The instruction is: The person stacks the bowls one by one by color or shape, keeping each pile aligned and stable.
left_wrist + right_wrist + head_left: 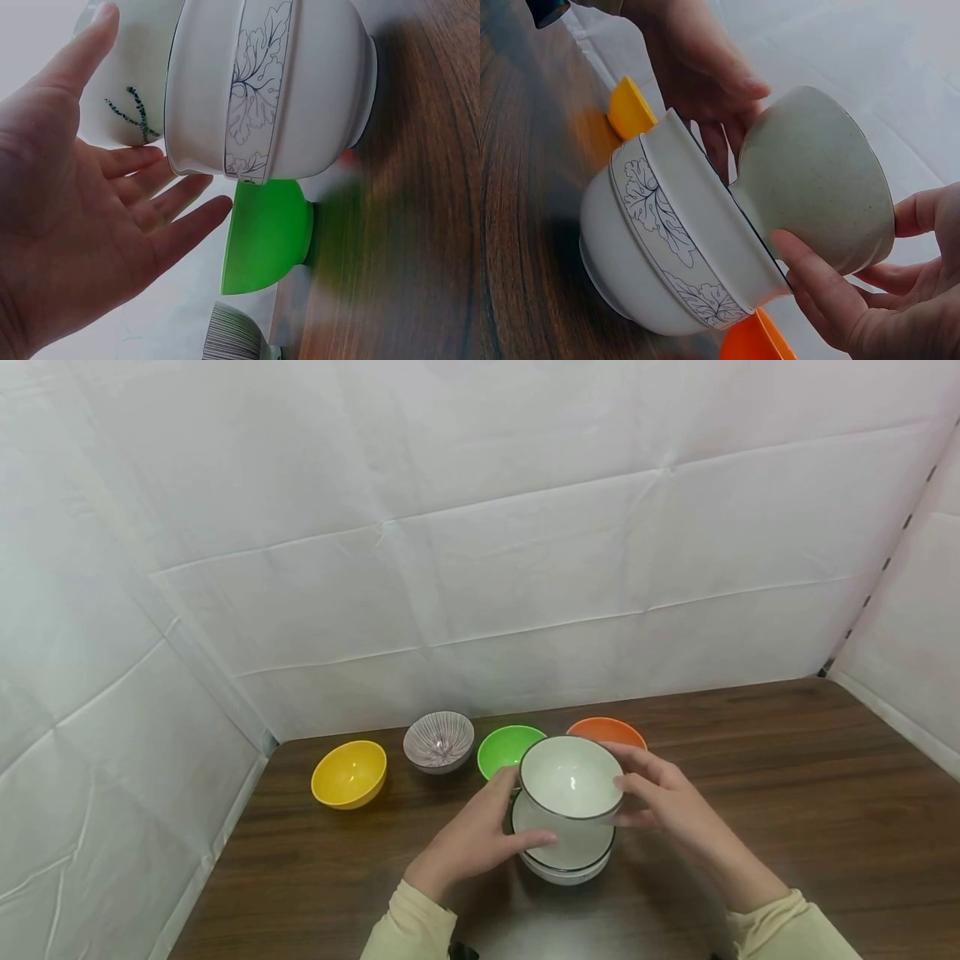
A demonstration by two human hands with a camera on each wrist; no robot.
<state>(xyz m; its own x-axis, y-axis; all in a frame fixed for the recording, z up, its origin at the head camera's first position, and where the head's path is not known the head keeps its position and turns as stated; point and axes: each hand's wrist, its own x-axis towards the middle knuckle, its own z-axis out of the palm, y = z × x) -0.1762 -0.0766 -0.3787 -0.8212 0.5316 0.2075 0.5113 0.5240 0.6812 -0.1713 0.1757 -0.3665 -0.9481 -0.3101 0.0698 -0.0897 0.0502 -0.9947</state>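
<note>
A pale bowl (570, 777) with a dark rim is tilted above a larger white bowl (567, 875), which stands on the table. My right hand (667, 797) grips the pale bowl at its right side, fingers and thumb against its wall and rim. On the other side, my left hand (476, 835) is spread beside both bowls with its fingers extended and its thumb apart. A leaf-patterned band (259, 82) circles the white bowl in the left wrist view. Part of a dark plant motif (135, 112) shows on the pale bowl there.
Behind the hands stand a green bowl (506, 747) and an orange bowl (611, 731), both partly covered. Farther left are a striped bowl (438, 741) and a yellow bowl (348, 775). White sheeting (525, 560) encloses the dark wooden table (787, 777) at back and sides.
</note>
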